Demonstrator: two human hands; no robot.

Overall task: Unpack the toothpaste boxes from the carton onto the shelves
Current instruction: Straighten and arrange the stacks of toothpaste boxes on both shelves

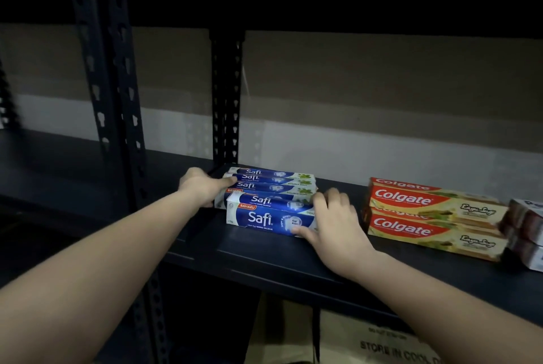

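Observation:
Several blue Safi toothpaste boxes (264, 199) lie stacked side by side on the dark metal shelf (264, 258). My left hand (202, 186) holds the left end of the stack, thumb lying on a top box. My right hand (335, 222) grips the right end of the front Safi box (264, 218), fingers over its top and thumb along its front face. The carton (382, 343) shows below the shelf, only partly visible.
Two red and cream Colgate boxes (435, 217) lie stacked to the right on the same shelf, with other white boxes (529, 234) at the far right edge. Perforated black uprights (226, 99) stand behind the Safi stack and at the left (117, 99).

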